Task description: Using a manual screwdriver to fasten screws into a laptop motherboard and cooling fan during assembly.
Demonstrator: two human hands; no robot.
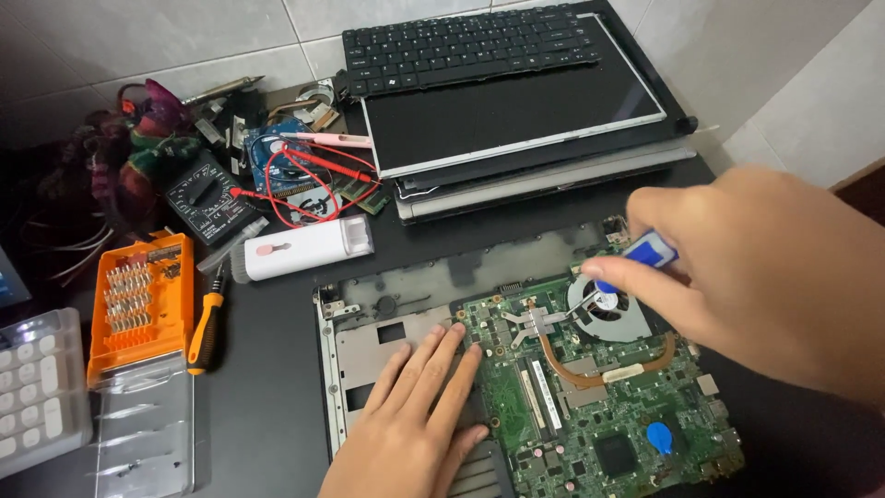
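Pinched in the right hand (737, 277), a blue screwdriver (645, 251) points down at the heatsink (544, 321) beside the fan (608, 309); the left hand (410, 415) lies flat, fingers open, on the motherboard (590, 415).

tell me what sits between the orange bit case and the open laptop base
In the head view, an orange-and-black screwdriver lies between the orange bit case and the laptop base, close beside the case; the rest is bare dark desk.
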